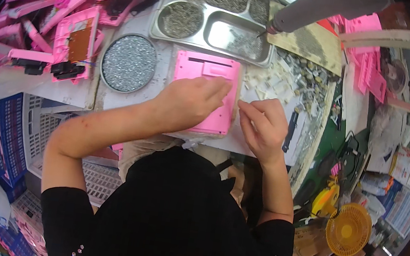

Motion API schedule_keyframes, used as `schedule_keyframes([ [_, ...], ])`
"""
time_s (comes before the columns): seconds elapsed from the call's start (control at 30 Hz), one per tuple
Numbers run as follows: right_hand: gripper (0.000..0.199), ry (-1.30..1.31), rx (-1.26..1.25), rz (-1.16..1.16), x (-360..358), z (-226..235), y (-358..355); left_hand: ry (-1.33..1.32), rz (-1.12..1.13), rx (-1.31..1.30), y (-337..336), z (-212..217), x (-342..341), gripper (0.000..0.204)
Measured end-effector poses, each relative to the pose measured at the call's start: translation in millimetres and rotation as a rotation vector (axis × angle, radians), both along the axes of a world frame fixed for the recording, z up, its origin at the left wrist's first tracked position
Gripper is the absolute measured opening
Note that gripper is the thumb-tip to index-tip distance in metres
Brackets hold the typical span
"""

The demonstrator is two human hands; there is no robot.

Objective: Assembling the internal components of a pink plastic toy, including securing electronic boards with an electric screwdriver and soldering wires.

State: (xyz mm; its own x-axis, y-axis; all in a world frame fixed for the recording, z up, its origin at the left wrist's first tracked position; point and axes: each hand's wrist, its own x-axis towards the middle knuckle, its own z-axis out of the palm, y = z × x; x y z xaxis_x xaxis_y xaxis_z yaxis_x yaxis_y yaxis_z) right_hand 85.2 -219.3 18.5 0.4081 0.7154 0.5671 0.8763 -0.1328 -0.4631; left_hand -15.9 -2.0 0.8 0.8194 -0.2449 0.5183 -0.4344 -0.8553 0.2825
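A pink plastic casing (224,115) lies in front of me on the worktable, with a dark slot and a raised rectangle near its far end. Across its middle rests my left hand (191,100), fingers stretched out to the right, covering much of the casing. Just off the casing's right edge is my right hand (264,126), thumb and fingertips pinched together; anything between them is too small to make out. Above and to the right hangs a grey power screwdriver (312,14), its thin bit pointing into a metal tray (206,47) of small screws.
Left of the casing stands a round tin (129,62) full of small metal pieces. Pink casings (78,37) with black parts are heaped at far left. Small metal and white parts (296,83) lie scattered at right. A yellow basket (347,230) is lower right.
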Motion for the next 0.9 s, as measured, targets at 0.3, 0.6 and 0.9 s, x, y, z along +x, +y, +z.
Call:
schedule_keyframes([
  [0.3,0.013,-0.320,-0.439,0.208,-28.0,-31.4,194.8,0.358,0.691,0.015,100.7,-14.5,-75.0,0.010],
  [0.6,0.013,-0.203,-0.431,0.176,-20.1,-26.4,227.6,0.212,0.727,-0.146,101.7,-12.3,-67.5,0.008],
  [0.9,0.013,0.827,-0.106,-0.109,51.0,7.9,52.9,0.293,0.469,-0.533,63.9,-4.6,-35.1,0.008],
])
